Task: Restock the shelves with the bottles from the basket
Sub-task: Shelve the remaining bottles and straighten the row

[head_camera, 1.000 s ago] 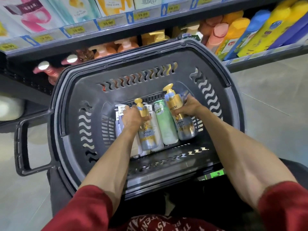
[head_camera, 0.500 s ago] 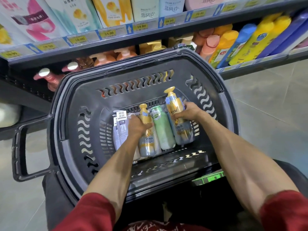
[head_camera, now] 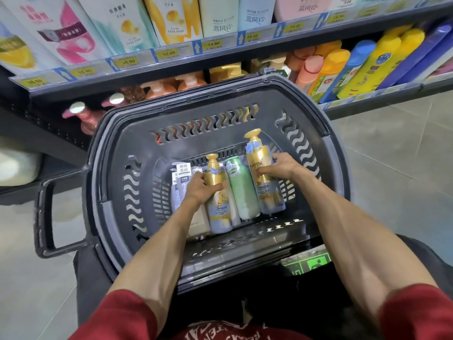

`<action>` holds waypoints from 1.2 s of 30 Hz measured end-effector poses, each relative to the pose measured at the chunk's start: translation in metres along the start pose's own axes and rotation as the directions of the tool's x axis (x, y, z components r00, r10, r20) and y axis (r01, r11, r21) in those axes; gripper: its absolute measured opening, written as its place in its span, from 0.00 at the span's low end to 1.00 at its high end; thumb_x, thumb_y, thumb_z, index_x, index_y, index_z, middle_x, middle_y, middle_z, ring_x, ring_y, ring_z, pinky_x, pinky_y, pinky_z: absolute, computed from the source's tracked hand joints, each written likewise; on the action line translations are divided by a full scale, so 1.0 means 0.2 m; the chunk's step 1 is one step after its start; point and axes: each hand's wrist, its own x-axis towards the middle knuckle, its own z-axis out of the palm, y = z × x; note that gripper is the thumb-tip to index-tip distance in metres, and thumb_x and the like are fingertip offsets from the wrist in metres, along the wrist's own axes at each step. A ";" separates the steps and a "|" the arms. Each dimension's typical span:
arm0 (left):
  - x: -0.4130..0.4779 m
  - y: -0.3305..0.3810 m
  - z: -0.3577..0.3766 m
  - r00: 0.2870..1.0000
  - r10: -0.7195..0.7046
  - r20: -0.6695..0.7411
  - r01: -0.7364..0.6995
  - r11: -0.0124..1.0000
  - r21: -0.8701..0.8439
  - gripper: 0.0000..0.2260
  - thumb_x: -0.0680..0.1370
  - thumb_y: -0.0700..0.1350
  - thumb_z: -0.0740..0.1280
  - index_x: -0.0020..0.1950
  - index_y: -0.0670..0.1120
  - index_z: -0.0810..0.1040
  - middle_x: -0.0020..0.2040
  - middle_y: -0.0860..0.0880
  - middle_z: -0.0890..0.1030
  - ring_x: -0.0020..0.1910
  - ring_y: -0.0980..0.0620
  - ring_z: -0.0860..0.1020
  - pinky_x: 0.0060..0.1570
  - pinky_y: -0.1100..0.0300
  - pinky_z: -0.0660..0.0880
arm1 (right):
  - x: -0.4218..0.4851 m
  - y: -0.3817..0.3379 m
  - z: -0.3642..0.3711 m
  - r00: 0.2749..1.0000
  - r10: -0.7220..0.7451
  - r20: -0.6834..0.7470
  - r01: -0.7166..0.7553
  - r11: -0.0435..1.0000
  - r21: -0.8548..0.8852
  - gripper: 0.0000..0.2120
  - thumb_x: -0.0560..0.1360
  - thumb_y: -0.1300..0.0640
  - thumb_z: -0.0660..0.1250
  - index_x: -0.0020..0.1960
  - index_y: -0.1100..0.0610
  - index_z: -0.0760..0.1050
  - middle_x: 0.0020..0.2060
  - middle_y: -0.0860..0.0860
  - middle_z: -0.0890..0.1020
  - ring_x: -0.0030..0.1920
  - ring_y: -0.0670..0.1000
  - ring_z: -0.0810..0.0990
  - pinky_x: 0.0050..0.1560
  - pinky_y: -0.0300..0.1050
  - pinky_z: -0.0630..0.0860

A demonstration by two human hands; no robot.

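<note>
A dark grey basket [head_camera: 103, 173] stands before me with several bottles lying in its bottom. My left hand [head_camera: 199, 187] grips a gold-capped pump bottle [head_camera: 218, 209] round its neck. My right hand [head_camera: 279, 166] grips a second gold-capped Pantene bottle [head_camera: 257, 153], whose top end is tilted up off the basket floor. Between them lies a green bottle [head_camera: 242, 192]. White and cream bottles [head_camera: 181, 182] lie at the left, partly hidden by my left hand. The shelves [head_camera: 220, 62] run across behind the basket.
The upper shelf holds boxed refills [head_camera: 171, 18] above yellow price tags. The lower shelf carries pink and orange pump bottles [head_camera: 161, 87] at the left and yellow, blue and orange bottles [head_camera: 362, 67] at the right. The basket's handle [head_camera: 41, 217] sticks out left over grey floor tiles.
Both hands have closed on the gold-capped bottles and lifted them a little; the right one's top end has risen more. The camera has tilted up, showing more of the upper shelf.
</note>
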 end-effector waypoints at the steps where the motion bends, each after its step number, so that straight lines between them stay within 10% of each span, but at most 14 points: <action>1: -0.02 0.00 -0.02 1.000 0.008 -0.001 -0.008 1.000 -0.018 0.28 0.68 0.51 0.83 0.59 0.44 0.73 0.57 0.44 0.81 0.53 0.46 0.81 0.57 0.48 0.79 | -0.01 -0.02 0.00 1.000 -0.007 0.005 0.007 1.000 0.009 0.13 0.67 0.55 0.80 0.49 0.53 0.81 0.48 0.52 0.84 0.48 0.50 0.84 0.49 0.45 0.81; 13: -0.59 0.33 -0.51 0.995 0.102 -0.010 -0.102 0.977 -0.187 0.26 0.66 0.51 0.83 0.59 0.46 0.79 0.53 0.49 0.86 0.53 0.52 0.85 0.59 0.49 0.81 | -0.56 -0.48 -0.06 0.999 -0.051 -0.005 0.051 0.993 0.108 0.15 0.65 0.55 0.82 0.48 0.51 0.81 0.41 0.49 0.85 0.41 0.48 0.83 0.36 0.37 0.78; 19: -1.05 0.68 -0.87 0.974 0.206 -0.094 -0.216 0.970 -0.112 0.20 0.67 0.50 0.83 0.54 0.52 0.78 0.48 0.55 0.84 0.48 0.54 0.83 0.48 0.63 0.79 | -1.03 -0.85 -0.18 0.996 -0.088 -0.020 0.089 0.994 0.066 0.15 0.65 0.52 0.82 0.47 0.51 0.80 0.46 0.55 0.85 0.45 0.53 0.83 0.50 0.50 0.80; 24: -1.46 1.01 -1.20 0.949 0.291 -0.117 -0.298 0.954 -0.040 0.23 0.68 0.50 0.82 0.58 0.48 0.79 0.50 0.53 0.85 0.48 0.57 0.83 0.50 0.59 0.80 | -1.45 -1.20 -0.29 0.989 -0.141 -0.053 0.147 0.979 0.139 0.14 0.64 0.57 0.82 0.46 0.53 0.81 0.34 0.44 0.85 0.35 0.42 0.83 0.33 0.31 0.75; 36: -2.47 1.61 -1.73 0.849 0.456 -0.266 -0.486 0.872 -0.058 0.27 0.65 0.52 0.81 0.61 0.55 0.74 0.49 0.62 0.83 0.48 0.63 0.81 0.44 0.71 0.76 | -2.36 -1.86 -0.54 0.943 -0.311 -0.119 0.332 0.911 0.243 0.24 0.62 0.61 0.82 0.52 0.53 0.75 0.37 0.44 0.84 0.32 0.37 0.80 0.31 0.31 0.74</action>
